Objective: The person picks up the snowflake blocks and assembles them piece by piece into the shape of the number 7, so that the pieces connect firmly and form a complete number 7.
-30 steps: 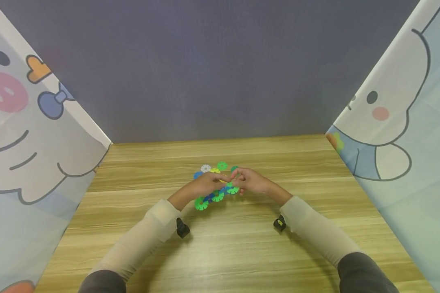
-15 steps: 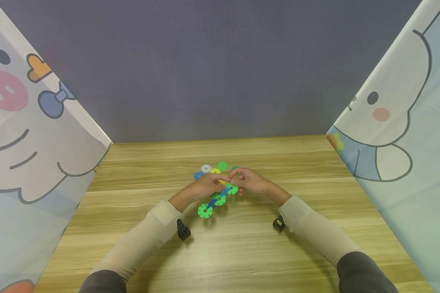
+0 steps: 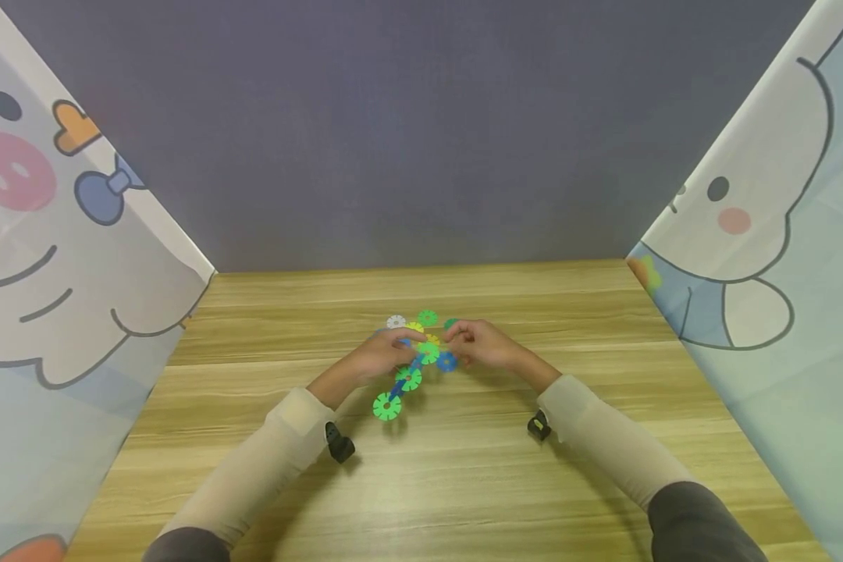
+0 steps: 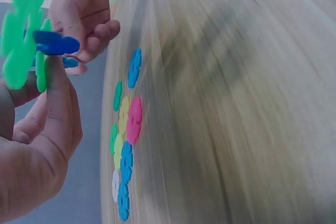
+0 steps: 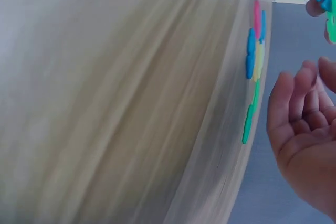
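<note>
In the head view my left hand (image 3: 386,353) pinches the upper end of a chain of notched plastic discs. Green discs (image 3: 408,378) alternate with dark blue ones in it, and it slants toward me above the table. The left wrist view shows a green disc (image 4: 41,61) and a blue disc (image 4: 55,43) slotted together at the left fingertips. Just to the right is my right hand (image 3: 483,343), fingers loosely curled with nothing between them, as the right wrist view also shows. A loose blue disc (image 3: 447,361) lies below its fingertips.
Several loose discs lie behind and beneath the hands: a white disc (image 3: 396,321), a green disc (image 3: 427,317), a pink disc (image 4: 134,120) and others. They rest on a wooden table (image 3: 464,484), with a grey panel (image 3: 421,140) behind and printed panels at both sides.
The hands' fingertips, which met a moment ago, have parted. My left hand has moved left with the disc chain, while the right stays nearly in place. The loose blue disc has come into sight.
</note>
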Demonstrator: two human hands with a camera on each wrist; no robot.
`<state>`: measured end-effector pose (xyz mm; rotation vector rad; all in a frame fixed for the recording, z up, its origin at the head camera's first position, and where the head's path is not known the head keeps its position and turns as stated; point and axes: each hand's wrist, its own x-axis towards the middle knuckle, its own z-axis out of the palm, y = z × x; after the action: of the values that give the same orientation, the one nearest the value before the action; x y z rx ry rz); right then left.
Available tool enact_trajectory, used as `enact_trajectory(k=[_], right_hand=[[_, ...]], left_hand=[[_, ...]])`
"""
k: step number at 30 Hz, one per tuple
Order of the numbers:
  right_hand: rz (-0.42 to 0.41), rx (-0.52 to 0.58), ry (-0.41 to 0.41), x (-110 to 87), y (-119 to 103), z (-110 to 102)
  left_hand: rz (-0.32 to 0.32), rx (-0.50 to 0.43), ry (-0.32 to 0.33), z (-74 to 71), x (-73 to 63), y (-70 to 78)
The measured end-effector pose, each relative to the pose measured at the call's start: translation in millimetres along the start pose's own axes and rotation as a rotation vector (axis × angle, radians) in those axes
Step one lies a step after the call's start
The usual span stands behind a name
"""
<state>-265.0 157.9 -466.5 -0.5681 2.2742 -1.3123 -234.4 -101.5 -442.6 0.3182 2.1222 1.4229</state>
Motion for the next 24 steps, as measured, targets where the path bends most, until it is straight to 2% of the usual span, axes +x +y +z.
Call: enact_trajectory(k=[4,7,12,20,24], right_hand=[[-0.061,-0.226,0.023,-0.2,1.7,0.1],[-0.087,-0.339,0.029,0.8,2.6,1.3],[-0.118,-0.441,0.022,2.9,6.1,3.5],[-0.185,-0.599,-0.011,5.5,8.4,9.4],[-0.188,-0.622,-0.014,7.5,8.3,11.9]], left_hand=[[-0.013,-0.009,0.025,-3.0,-3.0,-3.1],[-0.028,-0.023,0.043,-4.5,-4.3,-6.8],[-0.060,-0.087,0.079,-2.8,-5.2,-10.2],[-0.087,-0.178,0.091,0.4,-6.0,-14.0],[-0.105,-0.196,0.103,0.7,-5.0,-15.7]])
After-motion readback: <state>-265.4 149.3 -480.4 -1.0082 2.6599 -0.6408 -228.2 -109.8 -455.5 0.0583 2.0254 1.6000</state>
